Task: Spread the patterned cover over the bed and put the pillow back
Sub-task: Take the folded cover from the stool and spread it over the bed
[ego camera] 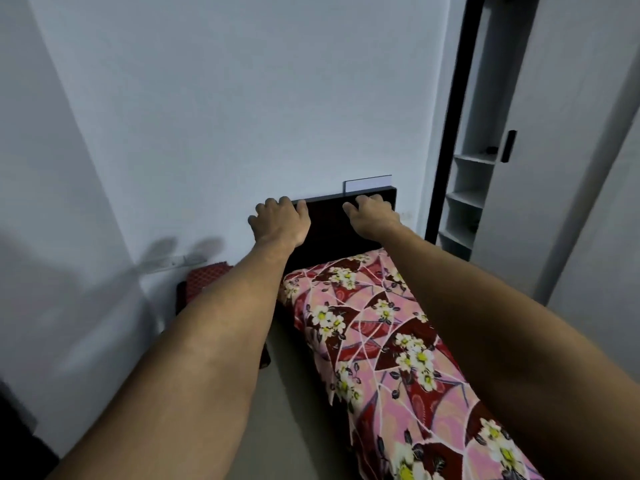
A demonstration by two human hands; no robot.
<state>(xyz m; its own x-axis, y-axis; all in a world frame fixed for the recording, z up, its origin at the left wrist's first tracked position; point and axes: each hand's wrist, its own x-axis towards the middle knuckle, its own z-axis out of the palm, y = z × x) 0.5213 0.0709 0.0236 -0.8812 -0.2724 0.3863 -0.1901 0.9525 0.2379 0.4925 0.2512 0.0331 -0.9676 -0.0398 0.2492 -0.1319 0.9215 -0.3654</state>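
Patterned cover [381, 341] was spread; pillow not back, prob. red cushion [204, 276] at 9. Left hand [280, 220], right hand [372, 213] curled at 12 by headboard [332, 225], grip unclear.

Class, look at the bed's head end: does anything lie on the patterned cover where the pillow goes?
Nothing visible does. The patterned cover lies bare below the headboard; the left hand and right hand hold the headboard's top edge, above that spot.

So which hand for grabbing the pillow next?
Probably the left hand: it and the right hand both grip the headboard, but the red pillow lies left of the cover, below the left arm.
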